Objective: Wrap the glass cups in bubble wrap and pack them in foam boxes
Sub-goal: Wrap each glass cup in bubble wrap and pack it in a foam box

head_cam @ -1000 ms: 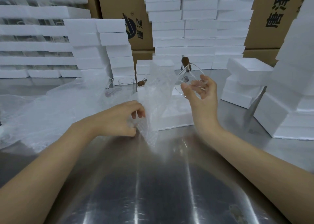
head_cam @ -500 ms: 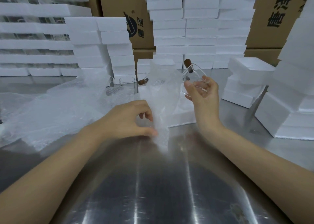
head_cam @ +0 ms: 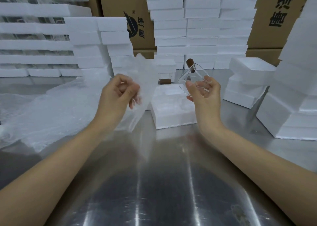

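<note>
- Left hand (head_cam: 118, 92) pinches a bubble wrap sheet (head_cam: 144, 74), raised above the tabletop (head_cam: 154, 174).
- Right hand (head_cam: 203, 92) cups a tilted glass cup (head_cam: 193, 79), fingers curled round it, brown handle up.
- Open foam box (head_cam: 173, 112) sits between both hands.

bubble wrap pile (head_cam: 51, 112) left on table (head_cam: 154, 183) | foam box (head_cam: 173, 116) centre | foam stacks (head_cam: 200, 28) behind | cartons (head_cam: 257, 38) rearmost

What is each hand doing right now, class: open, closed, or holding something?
Left hand: closed, pinching a bubble wrap sheet.
Right hand: closed, holding a glass cup.
</note>
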Motion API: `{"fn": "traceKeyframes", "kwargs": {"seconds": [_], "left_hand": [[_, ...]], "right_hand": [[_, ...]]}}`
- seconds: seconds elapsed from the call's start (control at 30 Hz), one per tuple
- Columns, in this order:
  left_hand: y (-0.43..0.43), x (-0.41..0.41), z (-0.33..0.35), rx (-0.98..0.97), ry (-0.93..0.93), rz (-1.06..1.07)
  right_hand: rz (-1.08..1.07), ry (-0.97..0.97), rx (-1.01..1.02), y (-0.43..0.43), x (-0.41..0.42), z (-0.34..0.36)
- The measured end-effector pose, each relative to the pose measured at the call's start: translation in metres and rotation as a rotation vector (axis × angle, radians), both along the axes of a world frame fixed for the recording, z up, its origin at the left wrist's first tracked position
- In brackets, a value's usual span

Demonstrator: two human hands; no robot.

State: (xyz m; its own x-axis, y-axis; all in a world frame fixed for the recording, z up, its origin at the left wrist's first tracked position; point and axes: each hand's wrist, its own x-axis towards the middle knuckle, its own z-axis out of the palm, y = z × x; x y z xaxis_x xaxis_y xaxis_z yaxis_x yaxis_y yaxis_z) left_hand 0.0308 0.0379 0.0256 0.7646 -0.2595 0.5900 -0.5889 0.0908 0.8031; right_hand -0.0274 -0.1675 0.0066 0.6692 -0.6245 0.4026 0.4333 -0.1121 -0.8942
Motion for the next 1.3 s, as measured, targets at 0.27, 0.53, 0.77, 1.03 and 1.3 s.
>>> {"fn": "traceKeyframes", "kwargs": {"seconds": [0.27,0.53,0.77,1.03,1.3], "left_hand": [[0.006,0.012,0.009,-0.315,0.23,0.141],[0.023,0.008,0.026,-0.085,-0.546,0.694],[-0.008,-0.011,0.003,0.14,-0.058,0.261],[-0.012,-0.013,0.006,-0.04,0.174,0.081],[-0.008,-0.019,0.013,-0.028,-0.021,0.256]], "right_hand": [[0.067,-0.141,-0.031,0.006,-0.01,0.009],[0.212,-0.176,-0.159,0.022,-0.017,0.01],[0.241,-0.304,-0.32,0.024,-0.022,0.007],[0.243,-0.246,-0.488,0.027,-0.024,0.003],[0.174,-0.157,-0.569,0.025,-0.027,0.008]]}}
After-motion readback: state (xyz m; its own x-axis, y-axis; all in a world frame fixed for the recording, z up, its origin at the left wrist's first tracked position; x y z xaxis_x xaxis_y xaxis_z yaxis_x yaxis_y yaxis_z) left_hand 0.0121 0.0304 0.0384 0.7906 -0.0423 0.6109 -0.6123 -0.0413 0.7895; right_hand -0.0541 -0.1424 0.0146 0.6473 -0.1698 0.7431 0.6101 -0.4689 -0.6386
